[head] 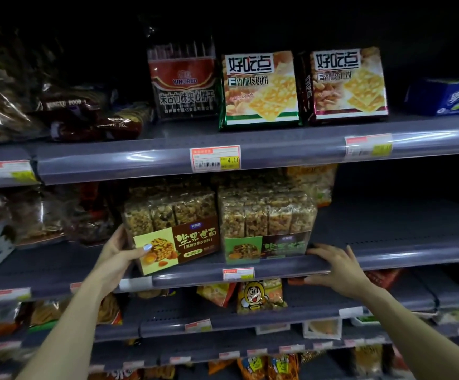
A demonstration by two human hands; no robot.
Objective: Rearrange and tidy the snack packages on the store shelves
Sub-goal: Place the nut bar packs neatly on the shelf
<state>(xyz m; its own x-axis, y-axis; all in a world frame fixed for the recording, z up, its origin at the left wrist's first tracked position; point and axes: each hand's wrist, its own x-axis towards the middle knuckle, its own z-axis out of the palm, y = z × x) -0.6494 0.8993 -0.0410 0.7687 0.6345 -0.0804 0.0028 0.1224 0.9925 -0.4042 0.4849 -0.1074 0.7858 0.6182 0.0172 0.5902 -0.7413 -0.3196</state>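
Observation:
Two clear packs of nut bars stand side by side on the middle shelf (pixel 387 253). My left hand (pixel 118 252) grips the left pack (pixel 173 229), the one with the brown and yellow label, thumb across its front corner; the pack leans a little over the shelf's front edge. The right pack (pixel 266 223) has a green and brown label. My right hand (pixel 337 267) rests on the shelf's front rail just right of that pack, fingers spread and holding nothing.
On the upper shelf (pixel 277 144) stand a red biscuit pack (pixel 183 80), two cracker packs (pixel 261 89) (pixel 348 83) and a blue box (pixel 447 97). Dark bags (pixel 80 116) lie at the left. A bee-printed bag (pixel 261 296) sits on the lower shelf. The middle shelf's right part is bare.

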